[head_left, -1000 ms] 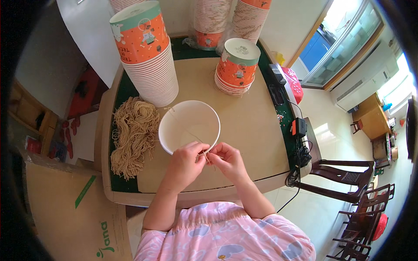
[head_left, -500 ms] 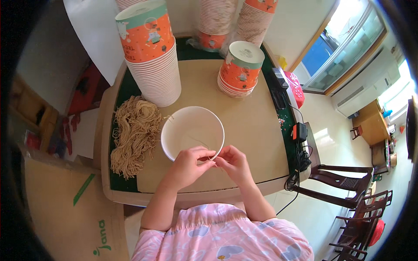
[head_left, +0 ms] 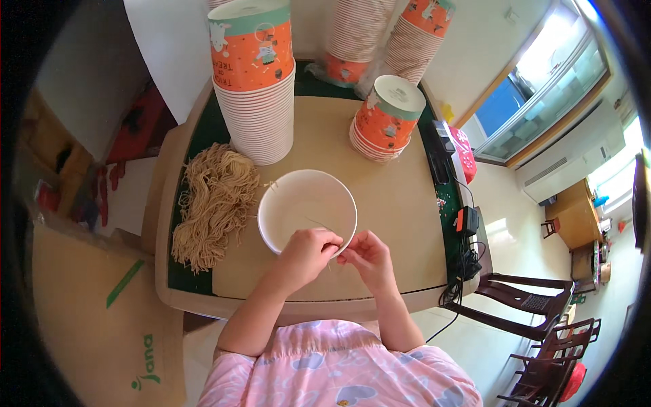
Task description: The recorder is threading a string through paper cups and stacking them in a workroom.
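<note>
A white-lined paper bucket (head_left: 305,197) stands mouth up on the table in front of me. At its near rim my left hand (head_left: 309,255) is closed, thumb and forefinger pinching a thin beige cord (head_left: 317,223) where it passes over the edge. My right hand (head_left: 370,262) pinches at the same spot, just right of the left; its fingertips partly hide the cord. One cord end runs inside the bucket and a short tail hangs below the fingers. Another bit of cord is knotted at the far-left rim. A bundle of beige cords (head_left: 215,207) lies to the left.
A tall stack of orange-and-white paper buckets (head_left: 258,115) stands behind the cords. A shorter upturned stack (head_left: 386,119) is at the back right, with wrapped stacks (head_left: 356,41) behind. Black cables and adapters (head_left: 468,224) line the right edge. A cardboard box (head_left: 102,305) stands left.
The whole view has shifted slightly. My left fingers have curled in more tightly at the rim, and my right hand has closed in, both staying on the cord.
</note>
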The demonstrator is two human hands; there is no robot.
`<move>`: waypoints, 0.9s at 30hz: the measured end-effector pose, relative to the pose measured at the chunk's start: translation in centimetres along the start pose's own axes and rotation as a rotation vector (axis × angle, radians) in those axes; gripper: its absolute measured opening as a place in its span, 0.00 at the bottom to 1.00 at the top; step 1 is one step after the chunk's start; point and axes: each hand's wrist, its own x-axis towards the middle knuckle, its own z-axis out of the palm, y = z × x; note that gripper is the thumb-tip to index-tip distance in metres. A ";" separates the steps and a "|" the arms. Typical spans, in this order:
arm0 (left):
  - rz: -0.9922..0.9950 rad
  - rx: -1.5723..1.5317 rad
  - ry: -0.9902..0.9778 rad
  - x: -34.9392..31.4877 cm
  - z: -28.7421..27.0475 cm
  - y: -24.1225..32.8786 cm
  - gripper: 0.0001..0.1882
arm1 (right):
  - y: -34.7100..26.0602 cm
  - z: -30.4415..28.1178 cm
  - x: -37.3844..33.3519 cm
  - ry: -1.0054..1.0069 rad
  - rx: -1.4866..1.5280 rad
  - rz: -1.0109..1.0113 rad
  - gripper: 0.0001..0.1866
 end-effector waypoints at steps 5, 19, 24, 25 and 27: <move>-0.008 0.043 0.026 -0.1 0.0 0.2 0.05 | -0.4 0.2 -0.3 0.110 -0.104 -0.051 0.05; -0.012 -0.242 0.109 0.2 0.0 1.0 0.06 | -2.9 0.4 1.2 0.090 -0.485 -0.319 0.05; -0.051 -0.255 0.120 0.8 0.8 0.5 0.05 | -3.2 1.2 1.2 0.103 -0.026 -0.171 0.03; -0.046 -0.251 0.122 0.8 0.9 0.5 0.05 | -3.4 1.2 1.3 0.134 0.059 -0.183 0.02; -0.058 -0.242 0.119 0.7 0.8 0.7 0.04 | -3.0 -0.2 1.5 0.186 0.145 -0.193 0.02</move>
